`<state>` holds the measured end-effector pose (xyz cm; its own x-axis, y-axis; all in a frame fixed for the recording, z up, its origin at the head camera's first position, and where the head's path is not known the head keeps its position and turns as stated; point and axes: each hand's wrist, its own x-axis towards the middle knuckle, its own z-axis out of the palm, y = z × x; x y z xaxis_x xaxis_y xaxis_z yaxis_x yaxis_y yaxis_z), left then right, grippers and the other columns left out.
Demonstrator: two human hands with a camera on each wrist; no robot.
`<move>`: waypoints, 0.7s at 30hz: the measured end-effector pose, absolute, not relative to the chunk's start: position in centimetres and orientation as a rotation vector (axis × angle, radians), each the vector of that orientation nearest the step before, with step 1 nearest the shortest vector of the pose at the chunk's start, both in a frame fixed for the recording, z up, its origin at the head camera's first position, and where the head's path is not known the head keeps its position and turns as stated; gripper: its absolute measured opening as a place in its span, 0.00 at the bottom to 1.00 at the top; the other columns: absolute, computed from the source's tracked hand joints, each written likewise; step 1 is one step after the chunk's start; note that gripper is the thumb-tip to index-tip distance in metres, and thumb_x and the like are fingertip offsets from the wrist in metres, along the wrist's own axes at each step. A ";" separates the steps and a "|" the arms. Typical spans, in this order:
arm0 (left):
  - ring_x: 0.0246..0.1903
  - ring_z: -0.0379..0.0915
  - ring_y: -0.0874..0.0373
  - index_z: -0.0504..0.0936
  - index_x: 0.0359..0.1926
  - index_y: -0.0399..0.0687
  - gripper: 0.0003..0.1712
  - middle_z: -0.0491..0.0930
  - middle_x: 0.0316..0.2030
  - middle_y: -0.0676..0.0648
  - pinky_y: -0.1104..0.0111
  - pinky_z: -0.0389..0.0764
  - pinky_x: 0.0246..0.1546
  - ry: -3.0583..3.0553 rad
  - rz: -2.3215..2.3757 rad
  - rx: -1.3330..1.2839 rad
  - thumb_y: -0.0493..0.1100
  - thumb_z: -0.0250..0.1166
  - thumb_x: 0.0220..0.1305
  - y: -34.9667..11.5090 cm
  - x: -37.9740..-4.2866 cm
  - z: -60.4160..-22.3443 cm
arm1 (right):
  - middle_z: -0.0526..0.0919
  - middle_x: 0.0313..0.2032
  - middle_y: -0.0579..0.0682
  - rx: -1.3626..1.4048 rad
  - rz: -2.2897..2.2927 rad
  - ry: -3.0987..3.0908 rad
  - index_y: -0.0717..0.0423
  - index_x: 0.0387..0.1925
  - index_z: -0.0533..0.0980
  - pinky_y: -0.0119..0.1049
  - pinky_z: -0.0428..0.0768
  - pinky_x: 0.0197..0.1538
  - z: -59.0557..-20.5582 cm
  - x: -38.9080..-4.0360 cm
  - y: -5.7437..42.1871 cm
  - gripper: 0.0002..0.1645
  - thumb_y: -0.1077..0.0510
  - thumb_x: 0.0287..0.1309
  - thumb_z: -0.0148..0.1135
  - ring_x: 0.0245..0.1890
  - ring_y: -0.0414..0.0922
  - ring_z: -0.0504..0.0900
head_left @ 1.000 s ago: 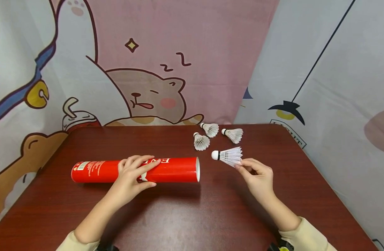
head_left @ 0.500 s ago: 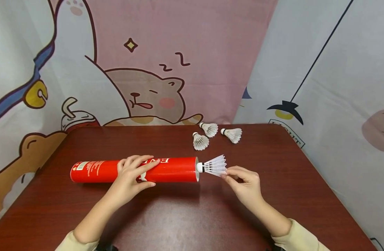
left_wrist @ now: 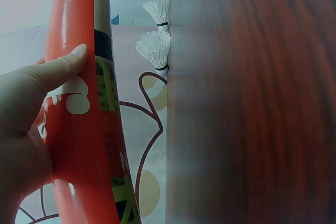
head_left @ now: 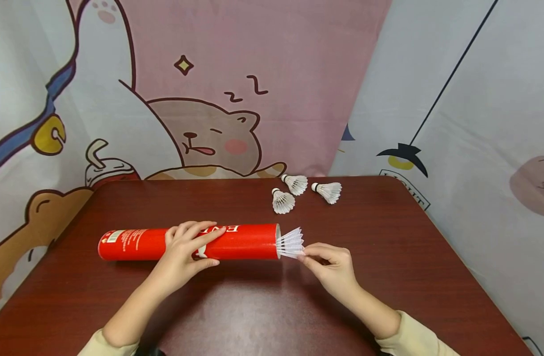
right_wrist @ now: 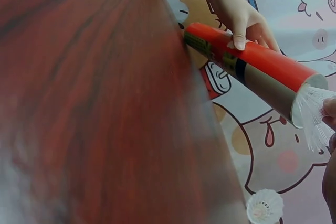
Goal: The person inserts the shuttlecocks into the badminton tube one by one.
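Observation:
My left hand (head_left: 186, 249) grips a long red shuttlecock tube (head_left: 249, 241) around its middle, thumb on the near side and fingers over the top. The tube lies sideways, its mouth facing right. With thumb and fingertips my right hand (head_left: 331, 269) pinches the skirt edge of a white shuttlecock (head_left: 291, 243). Its cork end is hidden inside the tube mouth, while the flared skirt sticks out. In the right wrist view the skirt (right_wrist: 314, 114) fills the area in front of the tube's opening. The left wrist view shows the left thumb (left_wrist: 65, 66) pressed along the tube.
Three more shuttlecocks lie near the table's back edge: one at the front left (head_left: 283, 201), one behind it (head_left: 296, 184), and one to the right (head_left: 328, 192). A dark red-brown wooden table (head_left: 387, 232) carries everything. A cartoon-printed cloth (head_left: 316, 74) hangs behind it.
My right hand has moved left and slightly nearer, bringing the shuttlecock from beside the tube to cork-first inside its mouth. My left hand and the tube have stayed in place.

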<state>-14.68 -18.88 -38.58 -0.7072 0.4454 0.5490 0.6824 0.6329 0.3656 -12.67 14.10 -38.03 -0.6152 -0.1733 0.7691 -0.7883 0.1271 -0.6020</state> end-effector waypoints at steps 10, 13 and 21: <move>0.56 0.60 0.47 0.77 0.62 0.61 0.45 0.71 0.58 0.48 0.46 0.50 0.49 -2.444 -0.786 -0.907 0.42 0.81 0.37 -18.9 -14.7 -38.6 | 0.82 0.23 0.59 0.976 1.523 -1.871 0.69 0.23 0.81 0.24 0.75 0.27 -38.4 -13.0 12.8 0.16 0.86 0.29 0.68 0.22 0.41 0.80; 0.56 0.60 0.47 0.76 0.62 0.62 0.45 0.71 0.59 0.48 0.45 0.49 0.50 -2.446 -0.792 -0.912 0.43 0.81 0.37 -18.9 -14.7 -38.6 | 0.82 0.23 0.59 0.990 1.540 -1.865 0.69 0.23 0.81 0.24 0.75 0.27 -38.5 -13.2 12.4 0.16 0.86 0.29 0.67 0.22 0.42 0.80; 0.56 0.59 0.49 0.77 0.61 0.62 0.44 0.71 0.59 0.49 0.46 0.49 0.50 -2.463 -0.785 -0.918 0.44 0.81 0.38 -18.8 -14.5 -38.6 | 0.82 0.23 0.57 0.986 1.570 -1.912 0.68 0.22 0.81 0.25 0.75 0.26 -38.4 -13.3 11.6 0.15 0.85 0.32 0.68 0.21 0.42 0.78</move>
<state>-14.55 -18.83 -38.58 -0.7063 0.4665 0.5324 0.6886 0.6273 0.3638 -13.29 11.58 -38.41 -0.6288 -0.2305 0.7426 -0.7732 0.0847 -0.6284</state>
